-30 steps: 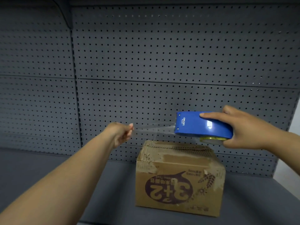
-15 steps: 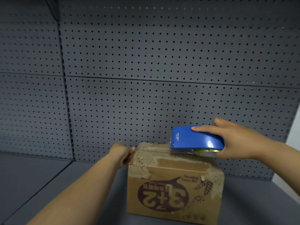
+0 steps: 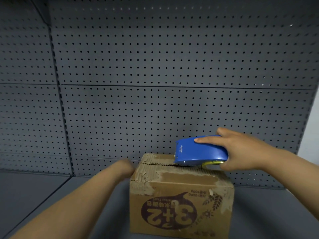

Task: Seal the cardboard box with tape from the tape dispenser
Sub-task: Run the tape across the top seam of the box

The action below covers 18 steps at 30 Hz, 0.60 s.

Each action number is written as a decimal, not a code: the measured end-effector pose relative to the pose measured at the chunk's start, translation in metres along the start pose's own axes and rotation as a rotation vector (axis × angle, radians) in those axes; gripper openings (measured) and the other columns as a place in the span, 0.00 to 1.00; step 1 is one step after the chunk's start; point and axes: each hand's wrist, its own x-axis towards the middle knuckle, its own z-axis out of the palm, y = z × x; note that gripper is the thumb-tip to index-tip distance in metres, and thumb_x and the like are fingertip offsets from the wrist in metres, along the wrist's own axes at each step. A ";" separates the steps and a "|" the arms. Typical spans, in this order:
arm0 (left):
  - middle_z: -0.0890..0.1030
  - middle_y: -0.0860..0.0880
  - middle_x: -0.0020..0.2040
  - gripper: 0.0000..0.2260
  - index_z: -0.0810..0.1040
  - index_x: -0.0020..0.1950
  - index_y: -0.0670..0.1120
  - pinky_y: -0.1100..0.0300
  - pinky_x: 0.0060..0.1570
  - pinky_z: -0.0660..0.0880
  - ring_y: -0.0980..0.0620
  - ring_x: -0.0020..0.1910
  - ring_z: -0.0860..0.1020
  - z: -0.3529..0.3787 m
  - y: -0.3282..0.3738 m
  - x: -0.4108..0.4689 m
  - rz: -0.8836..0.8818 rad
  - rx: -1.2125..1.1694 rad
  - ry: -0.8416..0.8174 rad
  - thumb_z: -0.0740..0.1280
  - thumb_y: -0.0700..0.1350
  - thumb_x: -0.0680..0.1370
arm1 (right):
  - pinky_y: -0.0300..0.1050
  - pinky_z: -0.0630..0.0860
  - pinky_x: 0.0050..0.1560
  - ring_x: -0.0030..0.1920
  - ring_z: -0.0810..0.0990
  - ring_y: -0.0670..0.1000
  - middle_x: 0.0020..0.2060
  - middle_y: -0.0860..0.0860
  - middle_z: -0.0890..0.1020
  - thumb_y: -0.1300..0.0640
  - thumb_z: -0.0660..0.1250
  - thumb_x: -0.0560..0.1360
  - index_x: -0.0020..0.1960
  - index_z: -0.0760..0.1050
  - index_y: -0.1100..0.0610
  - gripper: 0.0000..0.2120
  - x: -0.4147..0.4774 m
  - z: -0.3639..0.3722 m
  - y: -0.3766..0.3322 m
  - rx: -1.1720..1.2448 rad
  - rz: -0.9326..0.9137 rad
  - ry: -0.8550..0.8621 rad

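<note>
Fingers [image 3: 209, 140] of the right hand [image 3: 241, 150] wrap over the blue dispenser [image 3: 200, 150], index finger laid along its top and thumb hidden beneath, so the hand is clamped firmly on it. The dispenser's front end sits down on the top of the box [image 3: 179, 195], close to the seam where the flaps meet, roughly midway along the top and tilted slightly nose-down. A sliver of the yellow roll [image 3: 212, 163] shows under the blue shell near the palm.

The left hand [image 3: 125, 167] is blurred at the box's upper left corner, touching or just beside the edge; whether its fingers are pinched on a tape end or merely pressing the cardboard, I cannot tell. No tape strip can be made out between the hands, since clear tape would hardly show against the worn cardboard.

The box stands on the grey shelf [image 3: 276, 213] in front of the pegboard [image 3: 155, 83], its printed face upside down and its surface scuffed where old tape has torn away.

As a judgement, sealing is under way but not finished: the flaps are shut and the dispenser appears to be laying tape along the seam. What seems left is running the dispenser to the far edge, cutting the tape, and pressing the strip flat.
</note>
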 end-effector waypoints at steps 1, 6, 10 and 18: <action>0.76 0.45 0.41 0.14 0.77 0.55 0.37 0.59 0.43 0.71 0.47 0.45 0.75 -0.005 0.010 -0.001 0.063 0.113 0.145 0.52 0.37 0.80 | 0.35 0.59 0.31 0.39 0.65 0.40 0.41 0.42 0.62 0.35 0.65 0.68 0.69 0.49 0.28 0.35 0.001 0.000 0.000 0.007 -0.007 -0.002; 0.49 0.48 0.79 0.23 0.49 0.78 0.49 0.52 0.75 0.45 0.48 0.78 0.48 0.008 0.048 -0.023 0.526 0.180 0.105 0.43 0.51 0.82 | 0.37 0.65 0.34 0.41 0.68 0.42 0.41 0.42 0.63 0.40 0.67 0.68 0.67 0.50 0.26 0.36 0.007 -0.002 0.009 0.073 0.014 -0.050; 0.43 0.49 0.79 0.23 0.43 0.77 0.52 0.51 0.75 0.43 0.47 0.78 0.44 0.035 0.041 -0.013 0.467 0.422 -0.049 0.40 0.52 0.82 | 0.46 0.74 0.41 0.42 0.71 0.48 0.42 0.44 0.64 0.51 0.66 0.68 0.65 0.49 0.23 0.39 0.011 -0.003 0.016 0.105 -0.010 -0.182; 0.42 0.48 0.79 0.24 0.43 0.78 0.50 0.53 0.75 0.44 0.47 0.78 0.43 0.033 0.044 -0.013 0.439 0.442 -0.078 0.40 0.52 0.82 | 0.44 0.75 0.42 0.43 0.73 0.48 0.44 0.43 0.65 0.55 0.66 0.68 0.64 0.45 0.21 0.42 0.017 -0.002 0.038 0.164 -0.069 -0.274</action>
